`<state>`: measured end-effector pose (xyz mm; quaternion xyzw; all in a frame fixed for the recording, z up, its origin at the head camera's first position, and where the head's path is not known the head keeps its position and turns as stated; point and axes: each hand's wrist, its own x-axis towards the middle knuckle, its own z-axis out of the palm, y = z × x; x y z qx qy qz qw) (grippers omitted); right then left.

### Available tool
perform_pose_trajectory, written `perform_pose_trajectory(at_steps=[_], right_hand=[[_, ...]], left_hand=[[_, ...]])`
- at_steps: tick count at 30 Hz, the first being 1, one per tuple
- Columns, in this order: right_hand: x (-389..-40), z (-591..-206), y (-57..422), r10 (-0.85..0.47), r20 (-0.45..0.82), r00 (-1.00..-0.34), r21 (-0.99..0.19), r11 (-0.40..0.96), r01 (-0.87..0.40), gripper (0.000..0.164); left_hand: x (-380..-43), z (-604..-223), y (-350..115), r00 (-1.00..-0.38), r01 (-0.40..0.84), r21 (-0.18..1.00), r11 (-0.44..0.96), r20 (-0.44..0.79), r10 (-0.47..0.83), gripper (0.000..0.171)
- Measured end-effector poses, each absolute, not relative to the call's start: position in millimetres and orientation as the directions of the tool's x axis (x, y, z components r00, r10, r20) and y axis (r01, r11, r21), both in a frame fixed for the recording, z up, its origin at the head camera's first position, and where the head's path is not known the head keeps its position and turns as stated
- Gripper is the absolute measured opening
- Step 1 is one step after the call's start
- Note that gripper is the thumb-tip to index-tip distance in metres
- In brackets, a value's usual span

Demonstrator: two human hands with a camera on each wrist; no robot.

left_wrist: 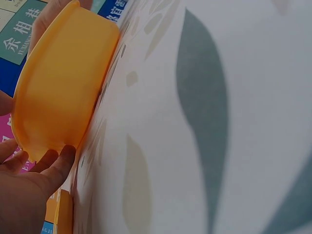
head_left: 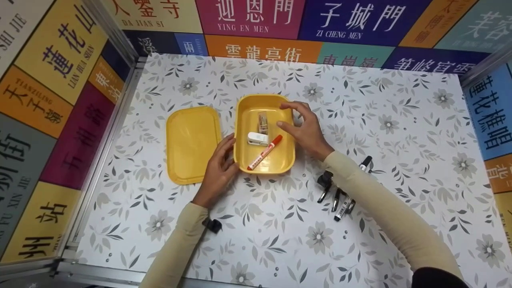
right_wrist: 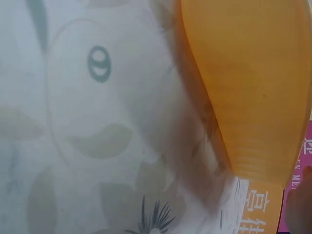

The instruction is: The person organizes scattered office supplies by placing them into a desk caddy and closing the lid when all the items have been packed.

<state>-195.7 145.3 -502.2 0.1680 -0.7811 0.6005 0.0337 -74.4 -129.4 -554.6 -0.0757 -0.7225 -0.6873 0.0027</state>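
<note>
A yellow plastic box (head_left: pixel 247 116) stands uncovered on the table. Inside lie a red-capped marker (head_left: pixel 265 153), a white clip (head_left: pixel 257 139) and a small brownish, partly see-through piece (head_left: pixel 263 122) whose kind I cannot tell. My left hand (head_left: pixel 219 172) rests its fingertips on the box's left side near the front corner; in the left wrist view these fingers (left_wrist: pixel 63 163) touch the outer wall. At the right rim is my right hand (head_left: pixel 307 130), thumb and fingers spread apart with nothing between them. The right wrist view shows mostly the box's outer wall (right_wrist: pixel 253 87).
Left of the box lies a flat yellow lid (head_left: pixel 194 146), close to my left hand. Several black pens and markers (head_left: pixel 343 210) lie by my right forearm, which partly covers them. Panels with printed signs (head_left: pixel 252 16) wall the flowered table (head_left: pixel 260 240) at back and sides.
</note>
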Motion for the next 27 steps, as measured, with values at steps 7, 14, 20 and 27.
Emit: perform_pose_trajectory(at_steps=[7,14,20,27], right_hand=[[-183.0,-484.8,152.6,-0.224,0.249,-0.942,-0.927,0.227,-0.3,0.046],[-178.9,-487.0,162.1,-0.225,0.253,-0.941,-0.929,0.217,-0.301,0.046],[-175.6,-489.7,171.9,-0.214,0.267,-0.94,-0.929,0.201,-0.31,0.045],[-174.7,-496.1,182.5,-0.205,0.272,-0.94,-0.931,0.191,-0.311,0.044]], left_hand=[[-74.8,-555.0,-128.7,-0.99,0.099,0.995,0.028,0.096,0.104,0.069],[-75.0,-555.9,-129.0,-0.989,0.111,0.993,0.033,0.107,0.102,0.07],[-74.7,-556.1,-129.1,-0.988,0.119,0.993,0.021,0.116,0.102,0.07],[-74.5,-554.0,-127.8,-0.99,0.093,0.996,0.004,0.092,0.104,0.069]])
